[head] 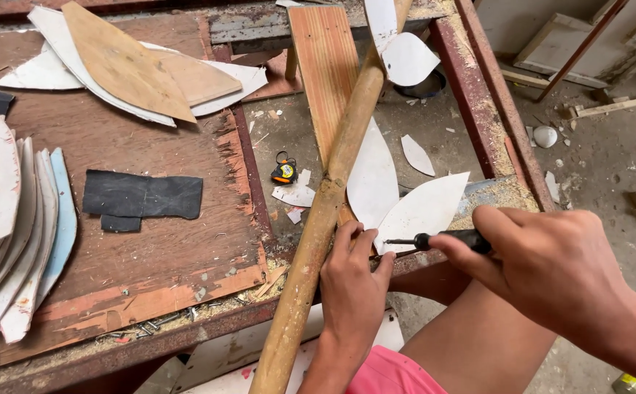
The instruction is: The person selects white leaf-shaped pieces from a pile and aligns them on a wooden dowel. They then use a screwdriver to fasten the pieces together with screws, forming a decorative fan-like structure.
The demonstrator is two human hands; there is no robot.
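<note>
Left hand [351,273] pressed flat, pinning white leaf-shaped panel [424,208] against wooden pole [318,226] at desk's [136,241] near edge; right hand [551,266] clenched around screwdriver [438,238], tip steadied on panel.

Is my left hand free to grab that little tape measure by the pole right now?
Probably not at once: the left hand is pressing a white petal-shaped piece against the wooden pole, and the tape measure lies on the pole's far side.
</note>
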